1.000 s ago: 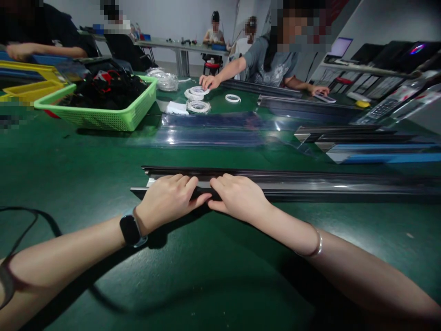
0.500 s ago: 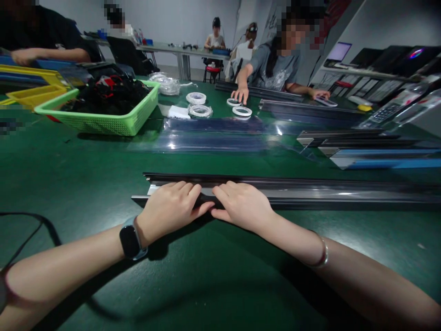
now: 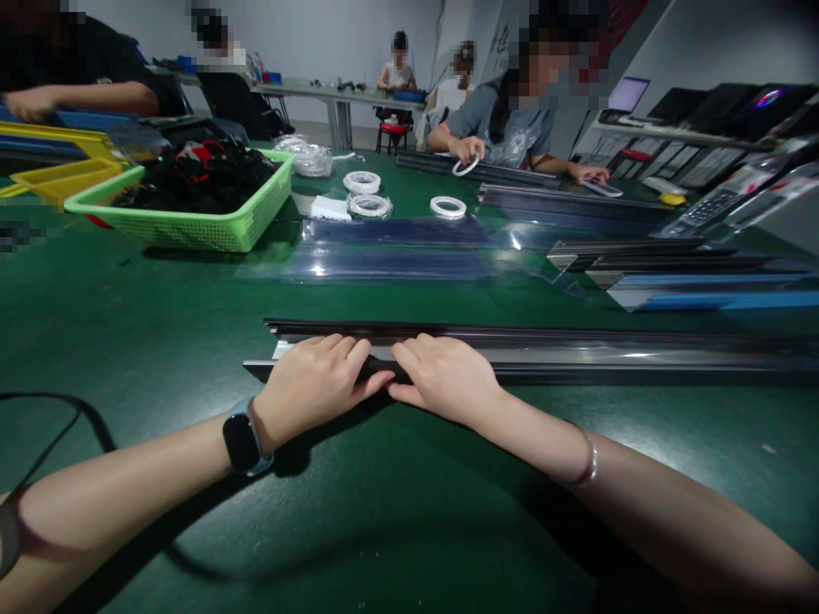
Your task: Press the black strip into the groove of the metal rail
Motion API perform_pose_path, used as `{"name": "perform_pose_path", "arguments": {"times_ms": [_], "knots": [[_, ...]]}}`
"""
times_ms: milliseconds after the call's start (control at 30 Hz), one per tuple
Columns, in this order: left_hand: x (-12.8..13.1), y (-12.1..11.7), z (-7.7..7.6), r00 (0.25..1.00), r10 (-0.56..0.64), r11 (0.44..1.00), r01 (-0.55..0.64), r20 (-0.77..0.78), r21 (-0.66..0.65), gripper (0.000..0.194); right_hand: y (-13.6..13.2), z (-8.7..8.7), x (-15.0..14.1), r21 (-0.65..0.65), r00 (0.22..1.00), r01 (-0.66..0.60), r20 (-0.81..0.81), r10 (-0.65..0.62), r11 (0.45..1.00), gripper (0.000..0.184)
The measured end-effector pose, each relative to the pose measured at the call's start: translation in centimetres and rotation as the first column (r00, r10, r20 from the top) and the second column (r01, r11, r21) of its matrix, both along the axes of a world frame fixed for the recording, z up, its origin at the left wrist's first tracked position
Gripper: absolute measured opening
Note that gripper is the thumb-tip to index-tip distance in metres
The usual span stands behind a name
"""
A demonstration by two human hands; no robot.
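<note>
A long black and silver metal profile (image 3: 576,352) lies lengthwise across the green table, its left end mitred and its right end running out of view. Close to that left end, my left hand (image 3: 318,375) grips the near edge, fingers curled over the top and thumb at the front. Beside it, thumbs almost meeting, my right hand (image 3: 444,375) holds the same profile in the same way. The fingertips of both hands are hidden behind the knuckles and inside the channel.
Beyond the profile lies clear plastic film (image 3: 397,256). A green basket (image 3: 256,205) of black items stands at the left. Rolls of white tape (image 3: 448,206) sit farther back. More profiles (image 3: 704,286) lie at the right. Across the table, a co-worker's hand (image 3: 469,150) holds a tape roll.
The co-worker opposite has lifted a roll of white tape off the table. Both my hands keep their grip on the profile, with hardly any movement.
</note>
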State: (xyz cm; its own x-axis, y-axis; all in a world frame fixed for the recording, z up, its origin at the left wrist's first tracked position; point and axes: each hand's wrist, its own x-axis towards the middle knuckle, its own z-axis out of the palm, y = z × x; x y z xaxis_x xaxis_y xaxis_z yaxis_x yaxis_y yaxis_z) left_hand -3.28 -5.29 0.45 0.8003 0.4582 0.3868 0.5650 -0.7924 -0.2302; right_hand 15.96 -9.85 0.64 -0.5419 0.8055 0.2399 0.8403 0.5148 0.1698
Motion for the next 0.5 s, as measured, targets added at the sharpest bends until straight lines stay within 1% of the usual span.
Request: {"name": "perform_pose_path", "arguments": {"times_ms": [300, 500], "knots": [[0.09, 0.02, 0.14, 1.0, -0.008, 1.0, 0.008, 0.005, 0.003, 0.037, -0.05, 0.32, 0.02, -0.036, 1.0, 0.001, 0.005, -0.001, 0.999, 0.027], [0.18, 0.03, 0.03, 1.0, -0.008, 1.0, 0.008, 0.023, 0.001, 0.036, -0.19, 0.53, -0.12, -0.06, 0.999, 0.038, -0.026, -0.039, 0.997, 0.027]]}}
